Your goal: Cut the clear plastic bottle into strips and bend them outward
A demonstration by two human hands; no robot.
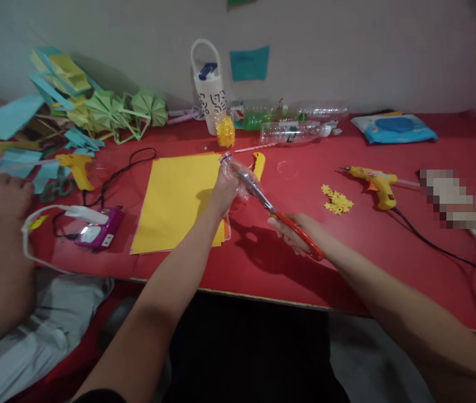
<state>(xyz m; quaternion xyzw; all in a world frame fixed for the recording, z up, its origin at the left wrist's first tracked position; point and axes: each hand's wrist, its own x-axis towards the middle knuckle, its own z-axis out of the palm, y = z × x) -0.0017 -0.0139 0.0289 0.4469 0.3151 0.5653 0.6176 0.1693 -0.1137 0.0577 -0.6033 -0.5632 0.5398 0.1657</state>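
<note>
My left hand grips the top part of a cut clear plastic bottle, with a purple ring at its neck. It is raised over the right edge of a stack of yellow paper. In my right hand are red-handled scissors, pointing up and left. Their blades reach the plastic in my left hand; whether they are parted around it I cannot tell. Just behind the plastic lies a yellow-handled tool, partly hidden. Small yellow stars lie in a pile to the right.
Yellow glue guns lie at right and left, with trailing cords. A purple power adapter sits near another person's arm. Behind stand a white tumbler, plastic bottles and a wipes pack. Folded paper fills the back left.
</note>
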